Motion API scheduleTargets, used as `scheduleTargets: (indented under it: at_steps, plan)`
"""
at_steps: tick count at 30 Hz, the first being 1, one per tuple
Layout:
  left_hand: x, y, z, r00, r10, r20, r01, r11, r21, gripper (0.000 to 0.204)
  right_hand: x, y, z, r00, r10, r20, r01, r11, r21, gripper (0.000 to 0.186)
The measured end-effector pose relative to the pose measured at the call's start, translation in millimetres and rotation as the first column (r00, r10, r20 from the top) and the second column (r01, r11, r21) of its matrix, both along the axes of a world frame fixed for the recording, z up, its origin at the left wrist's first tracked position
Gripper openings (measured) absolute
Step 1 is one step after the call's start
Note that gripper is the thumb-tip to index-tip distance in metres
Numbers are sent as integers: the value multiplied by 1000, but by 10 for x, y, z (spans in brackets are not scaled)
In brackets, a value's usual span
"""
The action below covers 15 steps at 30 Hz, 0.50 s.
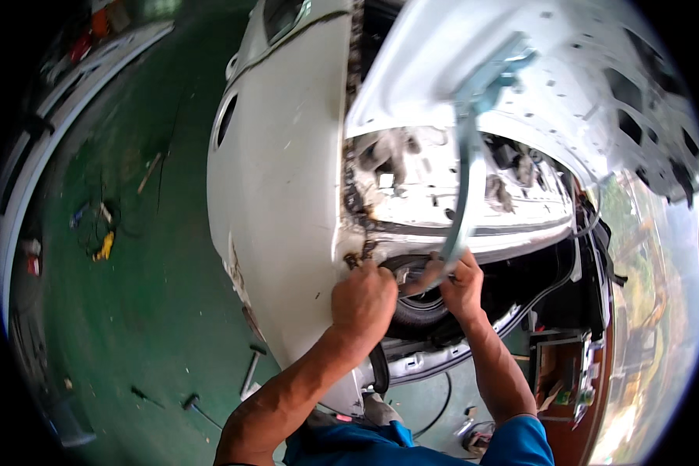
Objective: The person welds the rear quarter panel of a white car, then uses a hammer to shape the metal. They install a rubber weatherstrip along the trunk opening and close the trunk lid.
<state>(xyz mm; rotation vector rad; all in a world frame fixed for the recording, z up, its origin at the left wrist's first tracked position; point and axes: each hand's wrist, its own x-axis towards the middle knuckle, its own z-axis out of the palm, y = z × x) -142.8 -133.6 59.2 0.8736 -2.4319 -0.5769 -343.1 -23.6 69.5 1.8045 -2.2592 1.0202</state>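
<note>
A white car body with a bare rear side panel stands in front of me, its trunk lid raised. From the lid a curved grey metal hinge arm comes down into the trunk opening. My right hand is closed at the lower end of this hinge arm. At the inner edge of the side panel, my left hand is closed with its knuckles up. Whatever its fingers hold is hidden. Between and below the hands, a spare tyre sits inside the dark trunk.
Hammers lie on the green floor at lower left, and a yellow tool with a cable farther off. A long pale panel runs along the left. A wooden cabinet stands at lower right.
</note>
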Motion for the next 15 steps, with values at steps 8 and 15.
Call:
scheduleTargets:
  at_steps: [8, 15]
  plan:
    - [170, -125, -127, 996, 46, 83, -35, 991, -127, 11, -185, 701, 2757, 827, -247, -505, -171, 744, -646, 16]
    - [45, 48, -67, 999, -7, 33, 10, 994, -108, 19, -137, 773, 5503, 674, -476, -565, 178, 847, -501, 42]
